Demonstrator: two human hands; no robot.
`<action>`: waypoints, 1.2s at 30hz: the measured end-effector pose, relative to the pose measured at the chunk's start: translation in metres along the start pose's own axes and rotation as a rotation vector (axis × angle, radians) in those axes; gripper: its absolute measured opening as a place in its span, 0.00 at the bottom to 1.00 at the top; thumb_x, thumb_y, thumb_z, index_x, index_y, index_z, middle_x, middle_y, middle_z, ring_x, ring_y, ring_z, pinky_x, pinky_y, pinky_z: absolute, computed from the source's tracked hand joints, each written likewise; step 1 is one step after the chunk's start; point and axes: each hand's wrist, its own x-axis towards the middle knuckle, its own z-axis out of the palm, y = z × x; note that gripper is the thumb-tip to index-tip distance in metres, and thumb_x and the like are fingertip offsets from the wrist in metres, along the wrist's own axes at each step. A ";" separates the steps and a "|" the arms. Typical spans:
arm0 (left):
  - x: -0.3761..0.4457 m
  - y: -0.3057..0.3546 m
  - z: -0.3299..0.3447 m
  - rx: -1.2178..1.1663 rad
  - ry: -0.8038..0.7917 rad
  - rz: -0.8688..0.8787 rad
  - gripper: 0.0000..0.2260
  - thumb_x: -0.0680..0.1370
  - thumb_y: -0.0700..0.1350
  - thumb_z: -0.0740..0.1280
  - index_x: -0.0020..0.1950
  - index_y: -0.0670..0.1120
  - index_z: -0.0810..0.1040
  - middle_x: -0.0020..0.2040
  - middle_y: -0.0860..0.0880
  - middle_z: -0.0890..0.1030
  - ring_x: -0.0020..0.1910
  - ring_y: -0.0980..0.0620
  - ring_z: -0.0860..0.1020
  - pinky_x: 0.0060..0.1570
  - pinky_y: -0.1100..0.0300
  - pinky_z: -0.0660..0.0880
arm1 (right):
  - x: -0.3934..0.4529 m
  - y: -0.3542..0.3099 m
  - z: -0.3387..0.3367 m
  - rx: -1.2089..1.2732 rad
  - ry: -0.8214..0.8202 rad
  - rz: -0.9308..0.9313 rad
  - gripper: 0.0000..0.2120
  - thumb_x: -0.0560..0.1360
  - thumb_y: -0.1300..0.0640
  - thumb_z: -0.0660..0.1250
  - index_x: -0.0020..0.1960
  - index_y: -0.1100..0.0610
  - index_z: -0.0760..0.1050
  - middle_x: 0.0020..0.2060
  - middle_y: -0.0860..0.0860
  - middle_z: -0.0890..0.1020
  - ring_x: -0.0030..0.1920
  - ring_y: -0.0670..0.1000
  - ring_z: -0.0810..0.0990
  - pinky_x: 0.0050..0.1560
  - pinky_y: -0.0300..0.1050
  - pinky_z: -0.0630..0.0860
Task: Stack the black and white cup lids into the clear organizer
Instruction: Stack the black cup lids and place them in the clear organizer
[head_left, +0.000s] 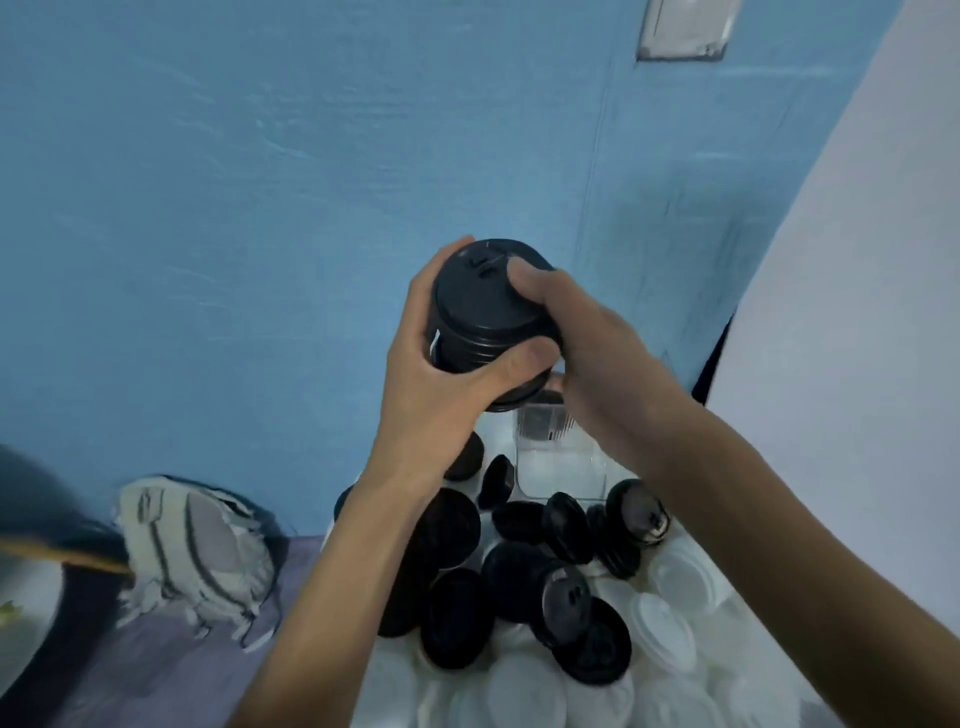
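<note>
I am gripping one stack of black lids (485, 317) in my left hand (441, 384) and right hand (587, 353), above one clear organizer (561, 462); a dozen-odd loose black lids (519, 571) lying below.

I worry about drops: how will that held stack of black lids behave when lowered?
The stack of black lids is probably light, thin plastic. The nested lids may slide apart, hence both the left hand and right hand holding it. Glossy rims suggest slipperiness.

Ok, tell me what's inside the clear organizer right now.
The clear organizer shows white lids stacked low in its front compartment. Its upper part is covered by the right hand and the stack of black lids that both hands hold, so anything there cannot be seen.
</note>
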 end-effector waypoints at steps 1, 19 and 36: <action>0.010 0.015 0.003 -0.005 -0.022 -0.014 0.36 0.66 0.43 0.80 0.72 0.57 0.72 0.64 0.57 0.81 0.62 0.57 0.81 0.57 0.55 0.81 | 0.002 -0.017 0.000 0.001 0.021 -0.007 0.18 0.80 0.45 0.64 0.65 0.54 0.78 0.56 0.51 0.86 0.58 0.48 0.84 0.64 0.51 0.78; 0.130 0.132 0.074 -0.148 0.018 -0.337 0.23 0.72 0.59 0.72 0.64 0.53 0.80 0.57 0.52 0.85 0.57 0.54 0.83 0.61 0.48 0.79 | 0.037 -0.156 -0.013 0.003 0.413 -0.188 0.13 0.84 0.51 0.61 0.63 0.54 0.79 0.52 0.48 0.86 0.50 0.41 0.84 0.46 0.32 0.78; 0.160 0.029 0.085 0.063 0.149 -0.465 0.17 0.79 0.64 0.67 0.59 0.54 0.83 0.54 0.54 0.85 0.55 0.56 0.82 0.55 0.62 0.78 | 0.105 -0.055 -0.057 -0.255 0.495 -0.172 0.21 0.85 0.42 0.51 0.72 0.49 0.71 0.61 0.45 0.81 0.59 0.41 0.79 0.58 0.36 0.77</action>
